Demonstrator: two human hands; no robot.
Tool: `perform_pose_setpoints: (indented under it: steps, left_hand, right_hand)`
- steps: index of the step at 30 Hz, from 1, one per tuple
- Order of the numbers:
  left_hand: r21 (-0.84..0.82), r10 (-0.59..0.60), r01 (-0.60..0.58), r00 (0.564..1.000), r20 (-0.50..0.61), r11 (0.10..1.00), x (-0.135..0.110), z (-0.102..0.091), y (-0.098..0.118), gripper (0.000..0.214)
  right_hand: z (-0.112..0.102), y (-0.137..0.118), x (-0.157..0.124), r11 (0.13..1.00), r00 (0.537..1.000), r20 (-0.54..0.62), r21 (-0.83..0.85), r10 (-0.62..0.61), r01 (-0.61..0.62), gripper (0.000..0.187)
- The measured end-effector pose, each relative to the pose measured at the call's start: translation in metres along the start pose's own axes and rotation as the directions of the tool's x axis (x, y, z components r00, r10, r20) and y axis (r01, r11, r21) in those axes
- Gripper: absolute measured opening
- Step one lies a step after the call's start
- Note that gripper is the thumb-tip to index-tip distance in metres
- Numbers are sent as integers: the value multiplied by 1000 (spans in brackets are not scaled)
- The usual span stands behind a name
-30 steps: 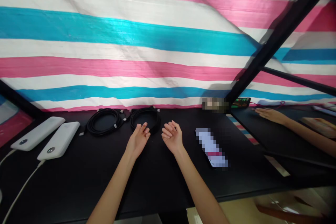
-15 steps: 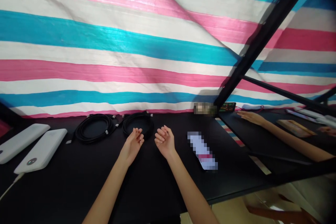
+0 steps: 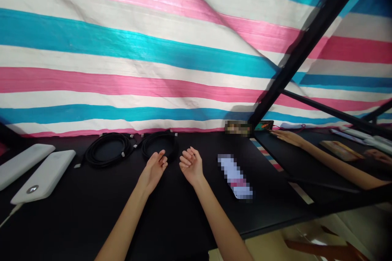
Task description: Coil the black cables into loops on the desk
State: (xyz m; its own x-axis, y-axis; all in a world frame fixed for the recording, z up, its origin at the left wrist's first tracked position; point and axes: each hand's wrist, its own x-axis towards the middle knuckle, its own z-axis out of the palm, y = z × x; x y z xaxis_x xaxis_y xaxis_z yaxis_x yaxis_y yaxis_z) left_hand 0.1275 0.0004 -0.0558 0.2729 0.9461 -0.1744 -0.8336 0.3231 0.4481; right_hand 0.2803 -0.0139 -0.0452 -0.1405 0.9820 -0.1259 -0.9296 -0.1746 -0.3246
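Note:
My left hand [image 3: 155, 172] is over the black table with its fingers loosely curled in and nothing seen in them. Beside it, a short gap away, my right hand [image 3: 191, 166] is turned palm up, its fingers also curled in and holding nothing visible. A coiled black cable [image 3: 144, 147] lies just behind my left hand, partly hidden by it. Farther left is another coiled black cable [image 3: 88, 155] with pale plug ends. To the right of my right hand, a phone [image 3: 234, 175] lies flat, its lit screen blurred out.
Two white power banks [image 3: 45, 175] lie at the left; the nearer has a white cable plugged in. A black frame post [image 3: 290, 61] slants up at right. Beyond it another person's arm [image 3: 330, 159] reaches toward a propped phone [image 3: 263, 125]. Striped sheeting [image 3: 137, 77] hangs behind.
The view has shifted slightly, so most things sit a little farther left. The fingers of my left hand look slightly looser; both hands otherwise keep their place.

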Motion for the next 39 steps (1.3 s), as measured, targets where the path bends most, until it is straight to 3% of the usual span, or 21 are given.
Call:
perform_pose_setpoints:
  steps: [7,15,22,27,29,32,36,39]
  left_hand:
    - [-25,-26,26,1000,12,999,1,-1,3,28]
    - [65,6,-6,1000,8,998,2,-2,0,23]
    - [44,3,-4,1000,13,999,1,-3,2,14]
    - [54,52,-54,998,34,997,-2,-2,4,17]
    - [132,139,-146,988,63,980,-3,1,5,18]
    - [336,314,-338,941,125,879,-5,3,12,27]
    - [610,468,-477,863,190,633,-6,-2,38,17]
    - [716,624,-556,751,216,422,-7,-14,65,18]
  right_hand:
    - [1,0,0,1000,1000,-5,-2,-3,3,36]
    - [2,-2,-2,1000,1000,2,3,-2,2,35]
    - [4,-2,-3,1000,1000,7,16,-2,2,34]
    - [4,-1,-4,1000,1000,11,-14,-9,9,35]
    - [3,-2,-4,999,1000,14,-27,-18,18,34]
    - [2,-3,-5,999,1000,16,-22,-24,24,34]
    - [2,-3,-4,1000,1000,22,23,-16,16,32]
    - [3,-3,-4,999,1000,23,32,-16,16,31]
